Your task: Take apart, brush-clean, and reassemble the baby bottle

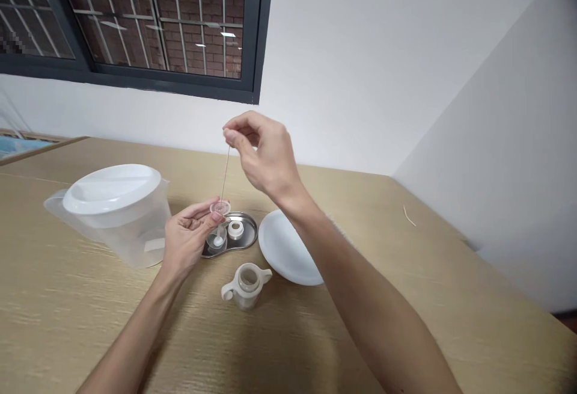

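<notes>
My left hand (187,231) pinches a small clear round lid (220,208) between thumb and fingers. Above it, my right hand (265,150) is closed on the top of a thin pale strand (225,174), whose lower end meets the lid; whether it is a stiff stick or a taut string I cannot tell. Under the lid a short tube with a white rounded end (219,240) shows over a metal kidney-shaped tray (247,240). A white ring collar (235,230) lies in that tray. Nearer me stands a lidless two-handled cup (247,286).
To the left is a translucent pitcher (130,231) with a white lid. A white shallow bowl (288,255) sits right of the tray, partly behind my right forearm. Another thin pale strand (409,216) lies on the wooden table (383,249). The wall and a barred window rise behind.
</notes>
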Motion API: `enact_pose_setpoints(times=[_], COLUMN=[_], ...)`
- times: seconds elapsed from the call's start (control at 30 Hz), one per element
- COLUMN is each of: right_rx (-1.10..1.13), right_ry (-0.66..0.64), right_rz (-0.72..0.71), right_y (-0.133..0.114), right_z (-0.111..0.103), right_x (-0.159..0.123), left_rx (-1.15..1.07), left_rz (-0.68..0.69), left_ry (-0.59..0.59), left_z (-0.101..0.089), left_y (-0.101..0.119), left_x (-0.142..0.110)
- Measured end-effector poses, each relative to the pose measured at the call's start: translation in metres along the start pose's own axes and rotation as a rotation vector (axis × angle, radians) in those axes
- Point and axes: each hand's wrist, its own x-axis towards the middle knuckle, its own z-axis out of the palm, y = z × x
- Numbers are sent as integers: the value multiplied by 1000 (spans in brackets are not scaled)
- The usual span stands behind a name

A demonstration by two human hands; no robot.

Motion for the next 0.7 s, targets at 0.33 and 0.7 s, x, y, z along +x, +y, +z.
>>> enact_pose_setpoints(times=[0.33,0.7], right_rx=[0,98], right_ry=[103,116], right_rz=[-29,6], right_y=[-24,-10], right_z=[-32,-21], right_x=[14,0], left_rx=[-44,-61], left_rz=[-35,-20], left_ry=[-38,-58], left_z=[-4,0], left_y=[-6,-5], left_x=[2,0])
